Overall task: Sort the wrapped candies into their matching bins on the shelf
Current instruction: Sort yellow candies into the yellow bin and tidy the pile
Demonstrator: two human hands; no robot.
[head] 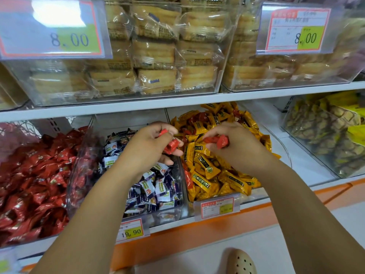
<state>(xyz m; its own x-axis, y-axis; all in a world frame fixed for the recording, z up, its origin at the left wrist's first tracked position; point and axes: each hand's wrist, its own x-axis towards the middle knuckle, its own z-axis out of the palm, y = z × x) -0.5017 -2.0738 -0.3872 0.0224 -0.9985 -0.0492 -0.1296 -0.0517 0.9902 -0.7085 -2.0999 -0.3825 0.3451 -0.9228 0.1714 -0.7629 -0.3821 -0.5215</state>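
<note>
My left hand [150, 144] holds a few red wrapped candies [171, 145] above the middle bin's right wall. My right hand [235, 147] pinches one red wrapped candy [221, 141] over the yellow candy bin [215, 210]. That bin is heaped with yellow wrapped candies [207, 169], and some red candies [201, 117] are mixed in near the back. The middle bin [169, 215] holds purple-and-white candies [158, 188]. The left bin [77, 171] is full of red candies [35, 175].
A bin with pineapple-patterned packs [325, 139] stands at the right. The upper shelf carries clear bins of wrapped pastries [158, 56] with price tags [294, 28]. Price labels [131, 231] hang on the lower shelf's orange front edge [197, 228]. A beige shoe [242, 263] is below.
</note>
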